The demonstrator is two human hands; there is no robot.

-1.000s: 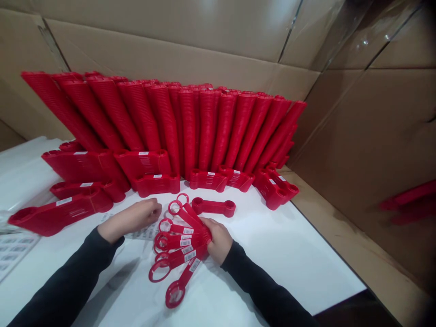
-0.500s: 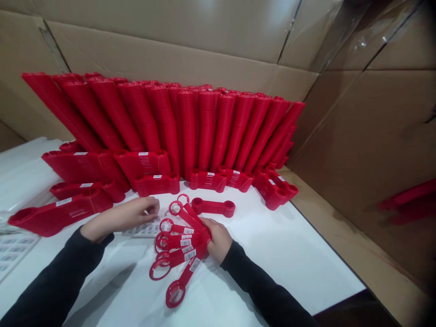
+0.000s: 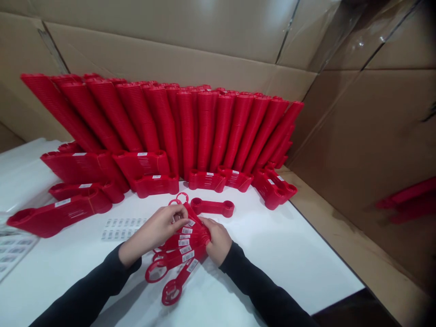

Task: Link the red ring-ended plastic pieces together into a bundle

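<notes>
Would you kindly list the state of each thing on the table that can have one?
Left hand: over the fan, fingertips pressing on a label.
Right hand: gripping the fan at its pivot end.
Fan of red tools: spread out, labelled, lying on the table.
Single red tool: lying flat, unlabelled on its visible side.
Label sheet: flat on the table.
Red stacks: leaning, bundled.

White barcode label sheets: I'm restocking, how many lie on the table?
2 sheets: one left of the left hand, one cut off at the white table's left edge; others may be hidden.
</notes>
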